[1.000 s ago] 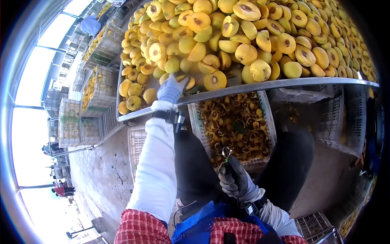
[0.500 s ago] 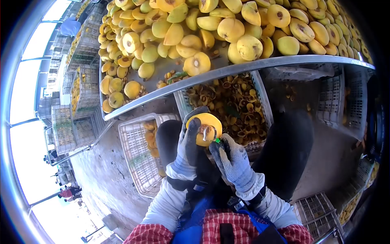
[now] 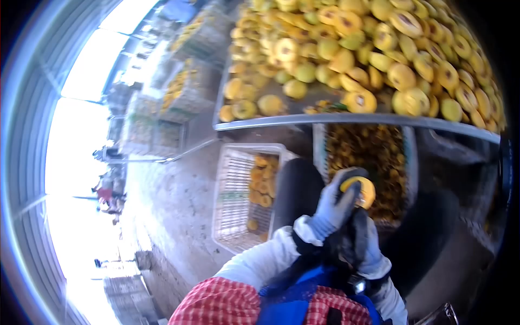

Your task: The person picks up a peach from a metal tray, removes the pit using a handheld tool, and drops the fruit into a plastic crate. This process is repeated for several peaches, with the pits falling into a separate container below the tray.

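Gloved in grey, my left hand (image 3: pixel 337 201) is wrapped round a yellow halved fruit (image 3: pixel 366 194), whose cut side faces right. Just below the fruit is my right hand (image 3: pixel 364 241), also gloved, with its fingers closed near the fruit's lower edge; what it holds is hidden. Both hands are above my lap, in front of a crate (image 3: pixel 413 162) filled with small dark-yellow scraps. Beyond them, a metal-edged table (image 3: pixel 357 118) bears a heap of yellow fruit halves (image 3: pixel 402 77).
A white plastic crate (image 3: pixel 230 200) with some fruit halves stands on the floor left of my knee. Farther left are stacked crates (image 3: pixel 149 127) of fruit, and people (image 3: pixel 108 195) in the bright background. A curved table rim crosses in front of my knees.
The view has swung left, so the table and crates appear farther right. My left hand has turned the fruit to the side, and the tool seen earlier at my right hand is now hidden.
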A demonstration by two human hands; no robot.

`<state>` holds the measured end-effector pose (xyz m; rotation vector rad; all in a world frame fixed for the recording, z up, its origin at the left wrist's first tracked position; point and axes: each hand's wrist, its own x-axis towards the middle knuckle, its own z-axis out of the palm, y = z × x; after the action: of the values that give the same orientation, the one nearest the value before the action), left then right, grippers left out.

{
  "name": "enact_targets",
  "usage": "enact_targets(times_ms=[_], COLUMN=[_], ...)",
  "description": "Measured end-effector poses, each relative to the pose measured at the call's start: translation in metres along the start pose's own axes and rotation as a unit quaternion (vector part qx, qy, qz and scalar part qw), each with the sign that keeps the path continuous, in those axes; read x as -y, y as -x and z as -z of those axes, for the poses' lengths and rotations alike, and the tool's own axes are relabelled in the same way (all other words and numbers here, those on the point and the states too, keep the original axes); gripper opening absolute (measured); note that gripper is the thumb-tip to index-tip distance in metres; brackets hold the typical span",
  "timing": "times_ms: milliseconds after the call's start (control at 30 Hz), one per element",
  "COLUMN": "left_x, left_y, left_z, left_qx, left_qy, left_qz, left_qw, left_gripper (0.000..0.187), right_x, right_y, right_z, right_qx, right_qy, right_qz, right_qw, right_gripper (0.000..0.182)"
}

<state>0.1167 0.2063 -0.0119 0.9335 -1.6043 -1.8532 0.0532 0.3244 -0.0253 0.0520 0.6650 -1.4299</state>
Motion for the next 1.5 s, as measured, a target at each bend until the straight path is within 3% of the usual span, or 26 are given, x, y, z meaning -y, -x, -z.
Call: enact_targets(times_ms=[33, 100, 167, 267, 300, 400, 433, 500, 567, 633, 667, 733, 800, 833, 867, 900, 933, 967, 1000, 1033, 1067, 1100, 1167, 1233, 1333, 1500], left_x=[0.013, 0.023, 0.039, 0.044, 0.044, 0.099, 0.091, 0.030, 0.007, -0.015, -0.011, 0.000, -0.004, -0.006, 0.000, 0.006, 0.004, -0.014, -0.038, -0.042, -0.042, -0.066, -0.066, -0.063, -0.070, -0.047], left_y=[-0.005, -0.007, -0.007, 0.003, 0.006, 0.022, 0.027, 0.027, 0.023, 0.024, 0.028, 0.034, 0.035, 0.032, 0.029, 0.022, 0.012, -0.005, -0.021, -0.046, -0.076, -0.099, -0.162, -0.206, -0.225, -0.213], left_z=[0.006, 0.004, 0.000, 0.000, 0.004, 0.014, 0.020, 0.028, 0.043, 0.056, 0.068, 0.098, 0.137, 0.161, 0.198, 0.223, 0.224, 0.189, 0.134, 0.108, 0.091, 0.049, 0.017, -0.010, -0.019, -0.013], left_qx=[0.042, 0.092, 0.088, 0.014, -0.069, -0.109, -0.111, -0.133, -0.133, -0.125, -0.135, -0.172, -0.233, -0.250, -0.287, -0.303, -0.282, -0.260, -0.251, -0.190, -0.112, -0.109, -0.065, 0.002, 0.056, 0.000], left_qy=[-0.042, 0.062, 0.185, 0.282, 0.350, 0.226, 0.169, 0.129, 0.095, 0.071, -0.077, -0.306, -0.197, -0.001, -0.265, -0.509, -0.653, -0.555, -0.463, -0.445, -0.470, -0.492, -0.588, -0.659, -0.667, -0.608], left_qz=[-0.094, -0.006, 0.052, 0.131, 0.245, 0.097, 0.040, 0.044, -0.005, -0.024, -0.073, -0.172, -0.175, -0.115, -0.065, -0.013, 0.055, -0.026, -0.023, -0.100, -0.212, -0.142, -0.140, 0.006, 0.064, -0.007], left_qw=[0.994, 0.994, 0.978, 0.950, 0.902, 0.963, 0.978, 0.982, 0.987, 0.989, 0.985, 0.920, 0.936, 0.961, 0.918, 0.805, 0.700, 0.790, 0.850, 0.869, 0.849, 0.852, 0.794, 0.752, 0.740, 0.794], left_gripper=[0.028, 0.029, 0.031, 0.031, 0.030, 0.031, 0.032, 0.030, 0.032, 0.034, 0.040, 0.045, 0.042, 0.042, 0.045, 0.050, 0.049, 0.045, 0.041, 0.037, 0.030, 0.029, 0.050, 0.073, 0.082, 0.072], right_x=[0.001, -0.013, -0.011, -0.013, -0.013, -0.006, -0.008, -0.005, -0.005, -0.005, -0.005, 0.003, 0.002, 0.005, 0.013, 0.015, 0.013, 0.012, 0.011, 0.008, 0.005, 0.007, 0.014, 0.019, 0.024, 0.032], right_y=[0.003, 0.001, 0.000, 0.001, 0.002, 0.001, 0.003, -0.002, -0.004, 0.002, 0.005, 0.007, 0.008, 0.008, 0.008, 0.008, 0.007, 0.005, 0.001, -0.002, -0.005, -0.007, -0.008, -0.008, -0.011, -0.014], right_z=[0.006, 0.020, 0.014, 0.013, 0.009, -0.006, -0.005, 0.006, 0.016, 0.011, 0.005, -0.004, 0.001, 0.005, 0.007, 0.008, 0.005, 0.004, 0.005, 0.003, 0.001, 0.001, 0.001, 0.008, 0.019, 0.012], right_qx=[0.029, 0.172, 0.240, 0.243, 0.240, 0.259, 0.235, 0.292, 0.273, 0.141, 0.111, 0.045, 0.043, 0.042, 0.043, 0.034, 0.026, 0.020, 0.039, 0.021, 0.003, -0.011, -0.035, -0.054, -0.071, -0.089], right_qy=[-0.087, -0.300, -0.376, -0.421, -0.413, -0.366, -0.386, -0.371, -0.359, -0.256, -0.174, -0.003, -0.020, -0.028, -0.019, -0.009, -0.002, 0.005, 0.008, 0.013, 0.018, 0.014, -0.007, -0.024, -0.027, -0.031], right_qz=[-0.117, -0.128, -0.148, -0.154, -0.149, -0.138, -0.125, -0.092, -0.088, -0.090, -0.078, -0.046, -0.057, -0.061, -0.049, -0.061, -0.072, -0.087, -0.091, -0.071, -0.052, -0.040, -0.025, -0.026, -0.022, -0.005], right_qw=[0.989, 0.930, 0.883, 0.860, 0.866, 0.883, 0.883, 0.877, 0.888, 0.952, 0.975, 0.998, 0.997, 0.997, 0.998, 0.998, 0.997, 0.996, 0.995, 0.997, 0.998, 0.999, 0.999, 0.998, 0.997, 0.996], right_gripper=[0.050, 0.059, 0.061, 0.061, 0.060, 0.054, 0.056, 0.054, 0.055, 0.050, 0.051, 0.051, 0.052, 0.052, 0.053, 0.052, 0.051, 0.050, 0.050, 0.049, 0.049, 0.048, 0.044, 0.041, 0.043, 0.044])
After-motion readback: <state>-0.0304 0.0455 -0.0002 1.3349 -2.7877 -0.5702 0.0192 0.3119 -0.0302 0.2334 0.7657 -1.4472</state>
